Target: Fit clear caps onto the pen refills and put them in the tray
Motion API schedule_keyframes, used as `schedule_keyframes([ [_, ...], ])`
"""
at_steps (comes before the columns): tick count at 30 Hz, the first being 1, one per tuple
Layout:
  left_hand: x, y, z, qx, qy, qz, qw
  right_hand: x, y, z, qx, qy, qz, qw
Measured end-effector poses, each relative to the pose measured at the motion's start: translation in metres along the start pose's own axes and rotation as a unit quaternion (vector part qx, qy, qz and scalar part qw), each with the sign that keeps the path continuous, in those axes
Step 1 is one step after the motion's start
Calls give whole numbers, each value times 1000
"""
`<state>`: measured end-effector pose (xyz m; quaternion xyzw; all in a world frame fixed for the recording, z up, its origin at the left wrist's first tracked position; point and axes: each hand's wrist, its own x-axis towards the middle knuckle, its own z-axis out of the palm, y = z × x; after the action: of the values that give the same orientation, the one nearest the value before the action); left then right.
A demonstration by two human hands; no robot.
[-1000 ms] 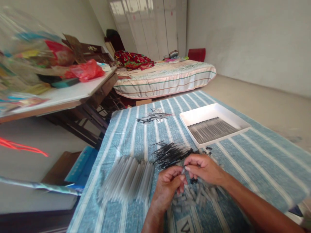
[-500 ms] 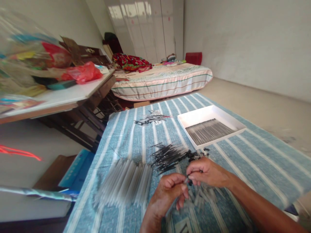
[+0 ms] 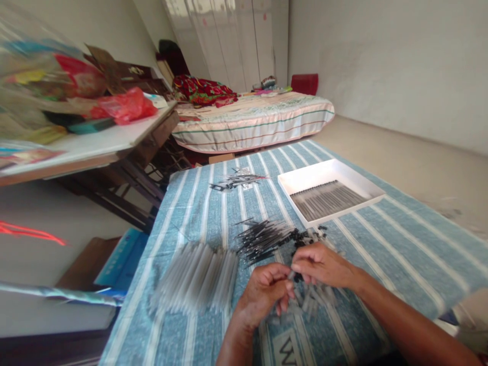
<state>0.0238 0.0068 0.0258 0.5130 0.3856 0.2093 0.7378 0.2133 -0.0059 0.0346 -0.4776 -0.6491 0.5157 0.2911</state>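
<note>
My left hand (image 3: 265, 292) is closed around a slim grey translucent pen barrel (image 3: 292, 275), mostly hidden by the fingers. At the barrel's upper end my right hand (image 3: 322, 263) pinches with thumb and forefinger; whatever is between those fingertips is too small to make out. Beneath the hands lie loose translucent grey pen caps (image 3: 310, 299). Small black plugs (image 3: 301, 241) are scattered just beyond the right hand. A heap of dark pen refills (image 3: 263, 236) lies ahead of the left hand. To the left rests a pile of grey pen barrels (image 3: 198, 277).
A white box tray (image 3: 312, 222) with a row of pens (image 3: 328, 199) stands at the table's back right. Thin dark pieces (image 3: 238, 181) lie at the back. A blue striped cloth (image 3: 160, 338) covers the table. A cluttered white side table (image 3: 95, 152) is left; a bed (image 3: 259, 122) stands beyond.
The view has tilted slightly, shifting the table's contents upward in the picture. Both hands stay together at the barrel's end, and my right fingers have closed over the black piece seen there before.
</note>
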Motion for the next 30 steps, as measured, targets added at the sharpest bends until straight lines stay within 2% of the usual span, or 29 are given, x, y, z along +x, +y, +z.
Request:
schedule_keyframes([
  [3, 0, 0, 0, 5, 8, 3, 1000, 1, 3, 2, 55, -7, -1, 998],
  [9, 0, 1, 0, -1, 3, -1, 1000, 4, 0, 2, -46, 21, -19, 999],
  [13, 0, 0, 1, 5, 0, -1, 1000, 5, 0, 3, 0, 26, 8, 1000],
  [17, 1, -2, 0, 8, -2, -2, 1000, 5, 1, 4, -44, 34, 9, 998],
  [21, 1, -3, 1, 5, 4, -1, 1000, 4, 1, 3, 9, 15, 26, 1000],
  [25, 1, -2, 2, 9, 4, -9, 1000, 3, 3, 3, -29, 19, 26, 999],
  [30, 2, -4, 2, 22, 5, -3, 1000, 2, 4, 3, 13, 10, 42, 999],
])
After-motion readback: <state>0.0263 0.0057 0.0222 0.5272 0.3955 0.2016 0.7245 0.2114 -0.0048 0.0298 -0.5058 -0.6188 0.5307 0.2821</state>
